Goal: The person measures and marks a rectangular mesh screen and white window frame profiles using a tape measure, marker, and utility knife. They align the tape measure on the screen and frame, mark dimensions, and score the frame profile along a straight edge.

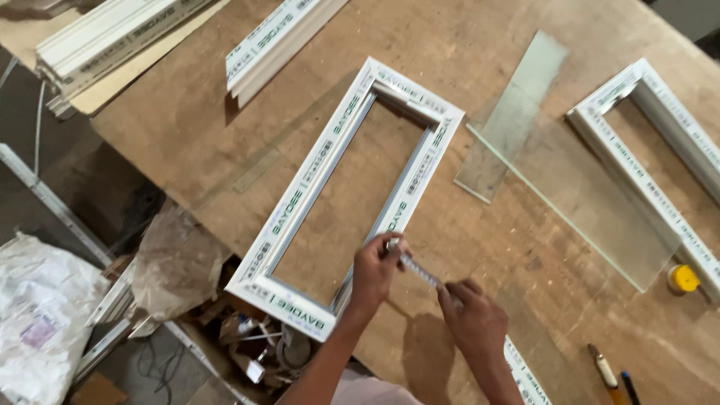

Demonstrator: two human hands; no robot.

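Observation:
A white rectangular window frame (300, 195) lies on the brown wooden table (465, 247). My left hand (375, 270) rests against the frame's near right side and pinches one end of a thin metal strip (420, 271), possibly a tape measure blade. My right hand (472, 319) grips the strip's other end, just right of the frame. The strip runs slantwise between both hands, close above the tabletop.
A clear glass pane (592, 217) and a narrower glass strip (514, 112) lie to the right. A second white frame (652, 150) sits at the far right, a yellow cap (683, 278) beside it. White profile lengths (277, 45) lie at the back. A screwdriver (604, 373) lies near front right. Bags and scraps (176, 262) fill the floor left.

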